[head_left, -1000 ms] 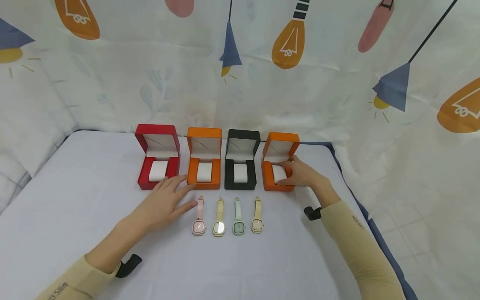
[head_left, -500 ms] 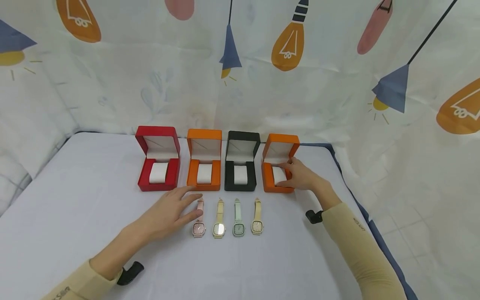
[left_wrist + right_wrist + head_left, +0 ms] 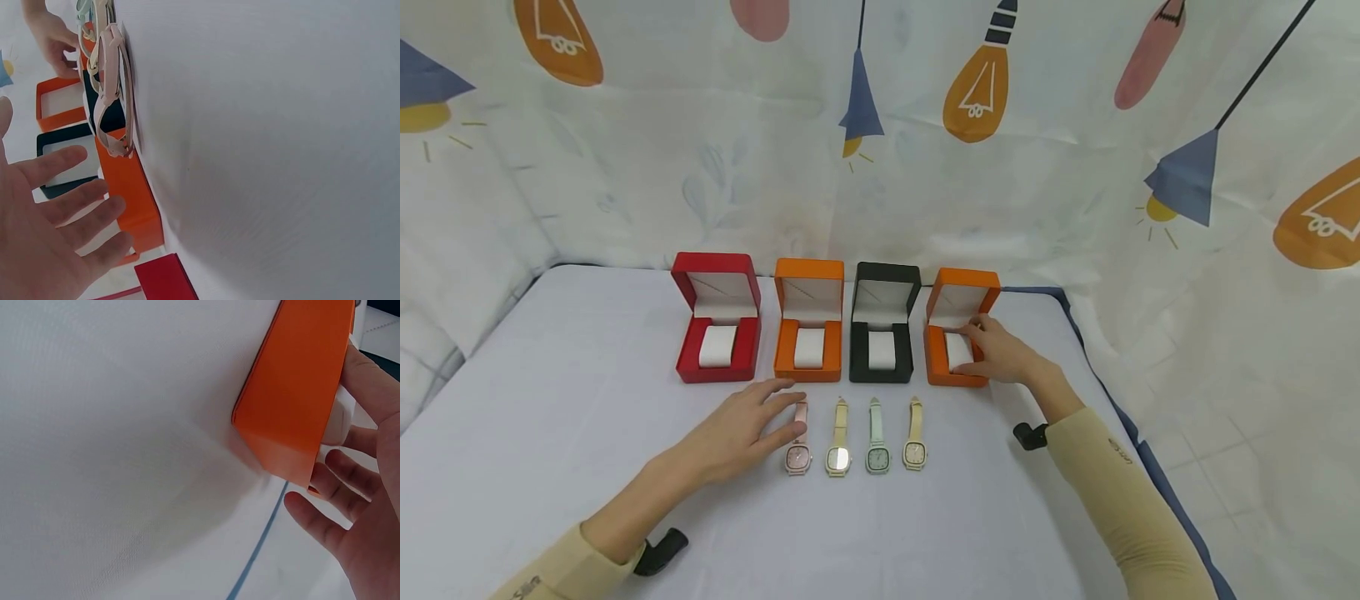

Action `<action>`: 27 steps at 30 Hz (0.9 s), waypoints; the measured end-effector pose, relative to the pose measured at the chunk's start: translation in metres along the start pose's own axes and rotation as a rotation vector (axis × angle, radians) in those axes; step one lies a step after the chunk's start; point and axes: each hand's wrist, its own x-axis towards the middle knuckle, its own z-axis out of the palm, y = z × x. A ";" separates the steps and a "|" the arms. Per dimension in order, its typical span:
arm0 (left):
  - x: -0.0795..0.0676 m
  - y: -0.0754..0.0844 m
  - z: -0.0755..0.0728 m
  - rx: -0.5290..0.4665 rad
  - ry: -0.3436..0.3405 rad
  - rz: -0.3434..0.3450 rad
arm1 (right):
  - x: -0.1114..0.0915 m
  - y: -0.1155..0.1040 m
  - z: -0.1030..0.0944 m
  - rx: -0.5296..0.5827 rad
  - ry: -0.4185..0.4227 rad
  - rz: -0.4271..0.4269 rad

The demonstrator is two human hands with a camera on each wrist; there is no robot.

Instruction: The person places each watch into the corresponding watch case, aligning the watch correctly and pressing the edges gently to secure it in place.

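Over the right orange watch box (image 3: pixel 934 373), which has its lid up, my right hand (image 3: pixel 1006 354) pinches the white watch cushion (image 3: pixel 956 350) between thumb and fingers. In the right wrist view the cushion (image 3: pixel 339 419) sits at the box's edge between thumb and fingertips. My left hand (image 3: pixel 737 429) hovers with spread fingers beside the pink watch (image 3: pixel 798 458), partly covering its strap, and holds nothing. To the right of that watch lie a yellow watch (image 3: pixel 838 460), a green watch (image 3: pixel 877 458) and another yellow watch (image 3: pixel 914 452), dials toward me.
A red box (image 3: pixel 682 357), another orange box (image 3: pixel 785 354) and a dark green box (image 3: pixel 859 354) stand open in the same row, each with a white cushion inside. A printed curtain (image 3: pixel 902 200) hangs behind the white-covered table (image 3: pixel 955 533).
My left hand has drawn back from near the red box toward the pink watch. My right hand stays at the cushion in the right orange box.
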 end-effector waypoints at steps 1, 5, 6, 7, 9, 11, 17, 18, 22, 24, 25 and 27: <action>0.000 0.000 0.000 -0.002 -0.002 -0.002 | 0.000 -0.001 0.000 -0.004 0.003 -0.001; -0.001 0.000 0.002 -0.008 -0.001 -0.005 | -0.001 -0.003 -0.001 -0.024 0.018 -0.003; -0.001 0.000 0.002 -0.009 0.002 -0.005 | -0.001 -0.004 -0.002 -0.025 0.022 -0.004; -0.001 0.000 0.002 -0.009 0.003 -0.005 | -0.002 -0.005 -0.002 -0.029 0.025 -0.004; -0.001 0.000 0.003 -0.011 0.009 -0.007 | -0.002 -0.005 -0.002 -0.029 0.031 -0.005; -0.002 0.000 0.003 -0.014 0.012 -0.017 | -0.003 -0.006 -0.001 -0.034 0.038 -0.010; -0.001 0.002 0.005 -0.063 0.017 -0.059 | -0.003 -0.004 0.001 -0.066 0.055 -0.023; -0.001 0.003 0.005 -0.079 0.016 -0.065 | -0.003 -0.004 0.001 -0.069 0.059 -0.024; -0.001 0.004 0.005 -0.139 0.014 -0.099 | -0.005 -0.005 0.002 -0.073 0.080 -0.041; -0.002 0.005 0.005 -0.173 0.019 -0.117 | -0.006 -0.005 0.002 -0.075 0.093 -0.051; -0.002 0.005 0.004 -0.188 0.023 -0.127 | -0.007 -0.006 0.002 -0.077 0.098 -0.055; -0.002 0.005 0.004 -0.217 0.029 -0.147 | -0.008 -0.006 0.003 -0.082 0.109 -0.060</action>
